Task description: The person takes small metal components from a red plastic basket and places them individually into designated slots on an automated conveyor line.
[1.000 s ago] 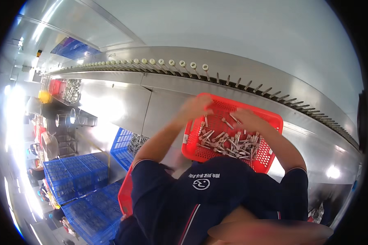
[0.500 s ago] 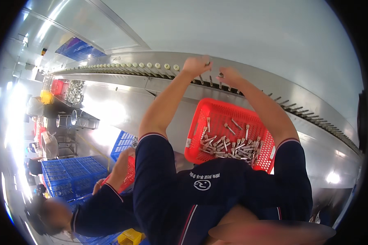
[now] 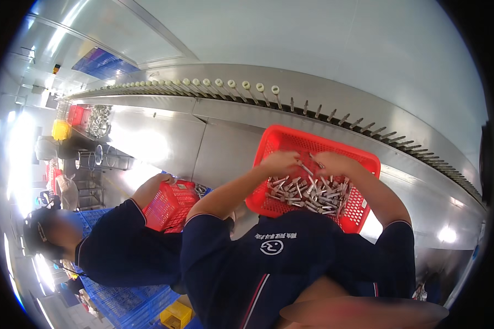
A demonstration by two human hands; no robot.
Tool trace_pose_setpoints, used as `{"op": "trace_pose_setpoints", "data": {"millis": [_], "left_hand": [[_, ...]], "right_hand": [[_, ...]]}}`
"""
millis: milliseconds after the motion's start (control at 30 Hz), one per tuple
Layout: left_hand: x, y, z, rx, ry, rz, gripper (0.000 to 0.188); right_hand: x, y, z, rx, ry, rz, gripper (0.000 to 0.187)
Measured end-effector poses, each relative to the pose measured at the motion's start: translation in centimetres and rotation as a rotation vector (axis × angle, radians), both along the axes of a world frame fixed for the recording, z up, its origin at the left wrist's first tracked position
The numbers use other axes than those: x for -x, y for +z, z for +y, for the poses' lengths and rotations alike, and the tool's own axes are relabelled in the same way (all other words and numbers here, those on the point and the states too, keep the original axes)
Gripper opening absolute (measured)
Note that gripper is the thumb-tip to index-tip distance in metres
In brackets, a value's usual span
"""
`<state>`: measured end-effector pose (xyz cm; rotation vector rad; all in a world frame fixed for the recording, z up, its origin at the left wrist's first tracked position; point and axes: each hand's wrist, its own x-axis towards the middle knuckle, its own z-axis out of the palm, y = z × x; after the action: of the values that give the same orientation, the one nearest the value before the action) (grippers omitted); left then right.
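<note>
Both of my hands are over the red plastic basket [image 3: 319, 137], which holds a pile of slim silver metal pieces [image 3: 313, 197] with wider ends. My left hand [image 3: 281, 163] has its fingers closed, and a slim metal piece [image 3: 306, 169] sticks out from the fingertips. Beside it, my right hand [image 3: 335, 164] is curled, with another metal piece [image 3: 316, 160] at its fingertips; part of the grip is hidden. Beyond the basket runs a row of upright pins [image 3: 332, 114]. Leftward along that row, the pins carry pieces with cream round tops [image 3: 246, 86].
The pins stand along a long curved steel ledge [image 3: 214, 112] below a pale wall. At my left a co-worker [image 3: 126, 247] holds another red basket [image 3: 170, 205] near stacked blue crates [image 3: 126, 301]. A yellow bin [image 3: 175, 315] is low on the left. Wire racks stand farther left.
Both hands have come down from the pin row into the basket. Pieces with cream tops now show farther right along the row. The co-worker has moved and their red basket is more visible.
</note>
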<state>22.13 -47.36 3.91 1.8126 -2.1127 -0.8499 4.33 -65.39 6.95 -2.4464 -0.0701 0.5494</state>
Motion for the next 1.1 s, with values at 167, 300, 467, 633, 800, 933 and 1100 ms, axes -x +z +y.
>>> {"op": "trace_pose_setpoints", "data": {"millis": [167, 300, 467, 633, 800, 933, 1100], "left_hand": [[-14.0, 6.7, -4.0, 0.647, 0.499, -0.406, 0.041], [-20.8, 6.2, -7.5, 0.620, 0.245, -0.533, 0.060], [-18.3, 5.4, -10.8, 0.097, 0.241, -0.565, 0.055], [-17.6, 6.2, -12.8, 0.044, 0.205, -0.544, 0.047], [-12.7, 17.5, -15.2, 0.143, 0.117, -0.199, 0.036], [-4.9, 13.7, -7.0, 0.099, -0.142, -0.160, 0.041], [-2.5, 0.4, 0.2, -0.121, 0.041, 0.091, 0.061]], "right_hand": [[-9.9, 4.7, -2.6, 0.154, -0.397, -0.660, 0.044], [-17.9, 3.4, -4.1, 0.319, -0.406, -0.834, 0.042], [-21.1, -0.1, -5.8, 0.281, -0.397, -0.280, 0.037], [-19.2, -0.7, -7.3, 0.351, -0.359, -0.333, 0.029], [-14.4, 7.4, -10.9, -0.073, -0.849, -0.707, 0.020], [-7.9, 21.1, -10.0, -0.078, -0.607, -0.460, 0.012], [-1.1, 7.0, -2.9, -0.215, -0.161, 0.092, 0.034]]}}
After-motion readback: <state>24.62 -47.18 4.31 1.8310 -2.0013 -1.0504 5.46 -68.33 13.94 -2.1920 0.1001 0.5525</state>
